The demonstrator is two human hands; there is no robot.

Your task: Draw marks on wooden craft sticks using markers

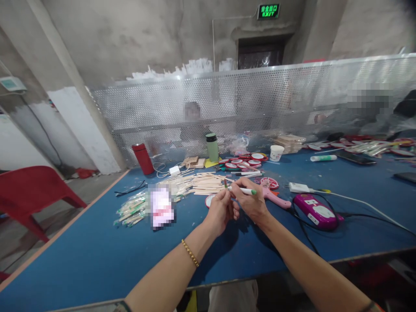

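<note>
My left hand is closed, pinching a small thin stick whose upper end looks dark red and green. My right hand is closed around a white marker pen with a green end, its other end close to the stick. Just beyond both hands lies a pile of flat wooden sticks. A round white disc with a red rim is partly hidden by my left hand. Beside my right hand rests a pink glue gun-like handle, its exact kind unclear.
Left on the blue table are wrapped green-ended sticks and a blurred phone. A red bottle, a green bottle and a paper cup stand behind. At right lie a purple device and cables. A perforated metal screen borders the back.
</note>
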